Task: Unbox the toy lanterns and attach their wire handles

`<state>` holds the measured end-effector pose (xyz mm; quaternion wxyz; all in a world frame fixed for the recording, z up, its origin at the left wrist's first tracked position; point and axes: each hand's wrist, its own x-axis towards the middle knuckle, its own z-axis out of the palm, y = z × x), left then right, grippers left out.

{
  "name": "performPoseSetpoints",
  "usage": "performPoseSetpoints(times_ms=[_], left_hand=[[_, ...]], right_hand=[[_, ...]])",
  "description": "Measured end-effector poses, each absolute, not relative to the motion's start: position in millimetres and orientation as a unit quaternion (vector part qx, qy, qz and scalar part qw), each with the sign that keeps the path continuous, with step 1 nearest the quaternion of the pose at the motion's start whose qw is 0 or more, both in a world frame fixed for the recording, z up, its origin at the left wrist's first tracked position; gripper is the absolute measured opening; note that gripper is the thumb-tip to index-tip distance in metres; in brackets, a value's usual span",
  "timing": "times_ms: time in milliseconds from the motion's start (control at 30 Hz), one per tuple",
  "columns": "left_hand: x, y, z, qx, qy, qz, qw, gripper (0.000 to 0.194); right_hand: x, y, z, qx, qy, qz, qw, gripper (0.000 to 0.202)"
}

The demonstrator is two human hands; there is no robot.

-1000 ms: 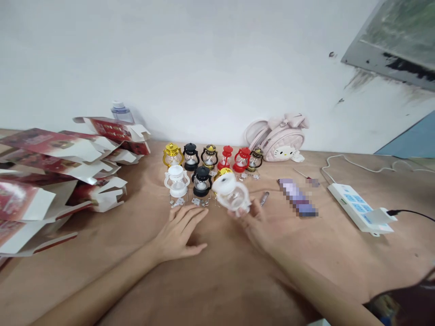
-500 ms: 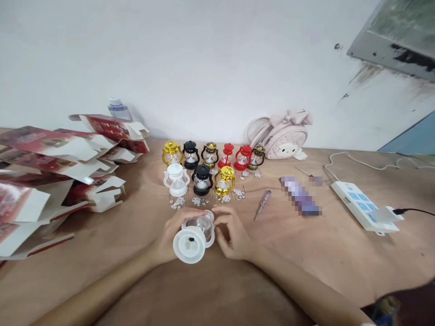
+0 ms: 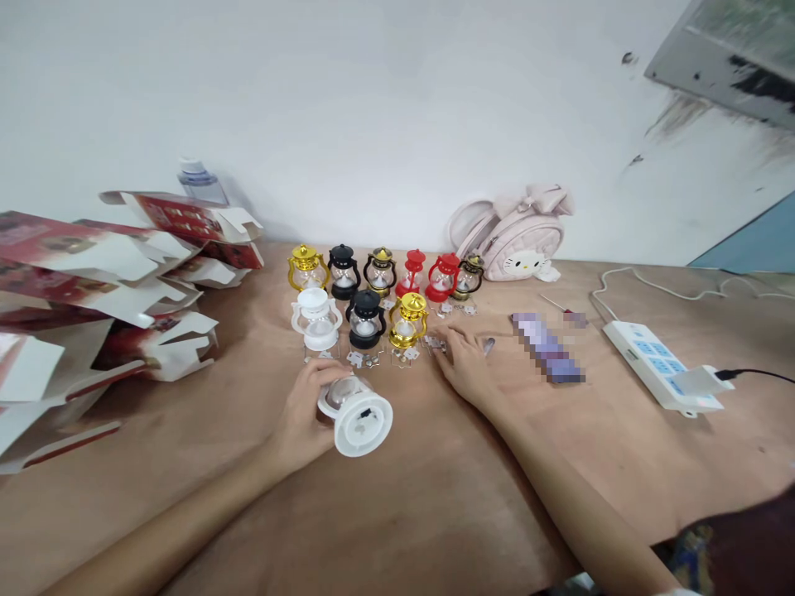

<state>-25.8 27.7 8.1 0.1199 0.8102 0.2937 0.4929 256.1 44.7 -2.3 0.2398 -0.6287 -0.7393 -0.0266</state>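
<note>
My left hand is closed round a small white lantern. The lantern lies tilted, its round white base facing me and a small dark slot showing in that base. Further right, my right hand reaches down to the table with fingers apart, its fingertips at a small cluster of metal parts. Partly covered by that hand is a screwdriver. Just beyond the hands stand a white lantern, a black lantern and a gold lantern, with more small metal pieces before them.
Behind is a row of several gold, black, bronze and red lanterns. Red-and-white cartons pile up at left by a bottle. A pink bag, a blurred-out flat object and a power strip occupy the right.
My right hand has left the white lantern and moved right and forward to the small metal parts. The lantern's base has swung to the right in my left hand.
</note>
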Motion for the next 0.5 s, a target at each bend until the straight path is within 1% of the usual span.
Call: performPoseSetpoints(times_ms=[200,333,500], left_hand=[[-24,29,9,0.791,0.324,0.494,0.16,0.037],[-25,28,7,0.788,0.332,0.478,0.198,0.046],[-25,26,7,0.781,0.36,0.451,0.239,0.049]], right_hand=[[257,48,-6,-0.634,-0.721,0.02,0.278,0.019],[260,53,-7,-0.642,-0.687,0.054,0.336,0.012],[267,60,-10,-0.656,-0.651,0.072,0.375,0.013]])
